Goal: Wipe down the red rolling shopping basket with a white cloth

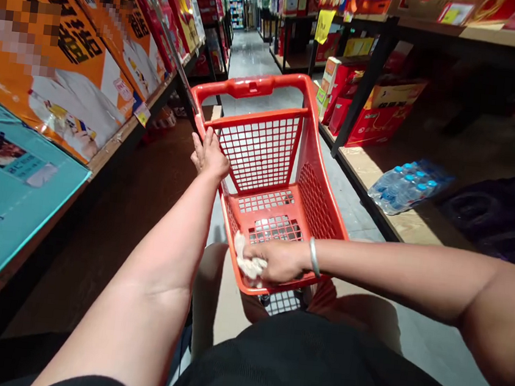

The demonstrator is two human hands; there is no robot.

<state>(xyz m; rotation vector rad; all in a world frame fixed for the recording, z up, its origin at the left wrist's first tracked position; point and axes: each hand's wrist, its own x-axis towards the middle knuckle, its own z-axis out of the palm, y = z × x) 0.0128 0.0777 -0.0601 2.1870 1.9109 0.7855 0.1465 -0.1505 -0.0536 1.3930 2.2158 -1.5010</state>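
Observation:
A red plastic shopping cart (326, 194) with mesh walls stands in front of me, its handle at the far end. My left hand (210, 154) rests on the cart's left rim near the upper corner, its fingers apart over the edge. Closed around a crumpled whitish cloth (250, 265), my right hand (280, 261) presses it against the near left corner of the rim. Through the mesh of the cart's basket the floor shows. A pale bracelet is on my right wrist.
Shelves with orange boxes (112, 36) and a turquoise box (13, 192) stand close on the left. On the right, a low shelf holds bottled water (408, 184) and red gift boxes (380, 117). An aisle (249, 48) runs ahead, with a person far off.

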